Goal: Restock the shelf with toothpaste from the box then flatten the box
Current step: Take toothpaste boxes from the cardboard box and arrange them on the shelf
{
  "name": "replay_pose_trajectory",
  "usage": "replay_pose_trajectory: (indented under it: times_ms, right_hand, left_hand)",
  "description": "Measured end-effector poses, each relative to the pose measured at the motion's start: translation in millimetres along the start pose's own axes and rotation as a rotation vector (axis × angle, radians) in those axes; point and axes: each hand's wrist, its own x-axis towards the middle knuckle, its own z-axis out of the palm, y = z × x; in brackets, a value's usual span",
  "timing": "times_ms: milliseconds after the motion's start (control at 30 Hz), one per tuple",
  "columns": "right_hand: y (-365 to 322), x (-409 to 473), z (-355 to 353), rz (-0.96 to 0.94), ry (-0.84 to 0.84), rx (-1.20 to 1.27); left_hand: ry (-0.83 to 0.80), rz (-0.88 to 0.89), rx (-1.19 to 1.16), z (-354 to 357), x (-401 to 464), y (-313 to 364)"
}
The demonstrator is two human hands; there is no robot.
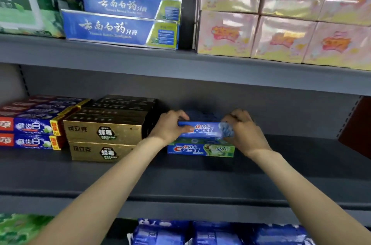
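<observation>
Both hands (170, 124) (244, 128) grip blue Crest carton (202, 130), long axis left-right.

- Left of the left hand's fingers (181, 114), the gold toothpaste stack (106, 134) walls off the gap.
- Right of the right hand's fingers (236, 117), bare grey shelf (291, 156) runs to a brown panel (357, 128).

The shelf (180, 176) is plain dark grey. The upper Crest box (202, 130) is blue with red and white lettering; the lower Crest box (200, 150) runs from blue to green. The gold boxes (104, 132) carry a black hexagon. The left boxes (30, 126) are blue, red and yellow. Pink packs (281, 38) bear orange-red lettering, and the top boxes (120, 28) are blue with white script and a green end
</observation>
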Motion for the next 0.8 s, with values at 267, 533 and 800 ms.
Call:
replay_pose_trajectory:
  times_ms: [267, 533, 800]
  right_hand:
    - [5.0, 7.2, 31.4, -0.127, -0.018, 0.040]
    - [-4.4, 10.3, 25.9, -0.108, -0.122, 0.034]
    - [-49.0, 3.8, 24.1, -0.079, -0.088, 0.381]
  left_hand:
    - [0.014, 0.012, 0.569, 17.4, -2.0, -0.8]
    - [0.062, 0.034, 0.697, 23.5, -9.2, 1.9]
    - [0.187, 0.055, 0.480, -3.6, -41.1, 10.9]
